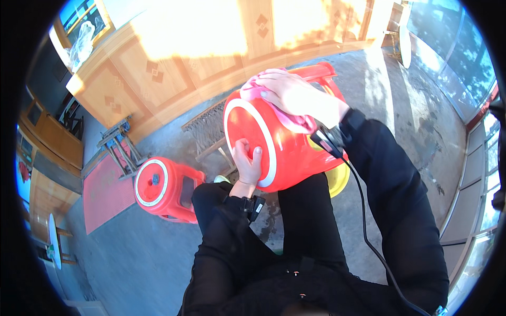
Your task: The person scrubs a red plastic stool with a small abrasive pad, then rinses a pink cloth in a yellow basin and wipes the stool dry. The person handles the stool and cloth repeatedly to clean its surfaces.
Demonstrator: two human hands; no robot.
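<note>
A red plastic stool (290, 158) with a white ring around its seat is tipped on its side above my knees, seat towards the left. My left hand (248, 164) is at the middle of the seat with its fingers curled in; the fingertips are hidden. On the stool's upper side, my right hand (290, 93) presses a pink cloth (298, 123) against the red plastic. The stool's legs point up and to the right, partly behind my right forearm.
A second red stool (148, 190) stands left of my knee, a dark scrubber (155, 179) on its seat. A yellow basin (340, 179) shows beyond my right leg. Folding stools (120, 146) and a wooden cabinet (174, 81) stand ahead. A black cable (365, 225) hangs along my right arm.
</note>
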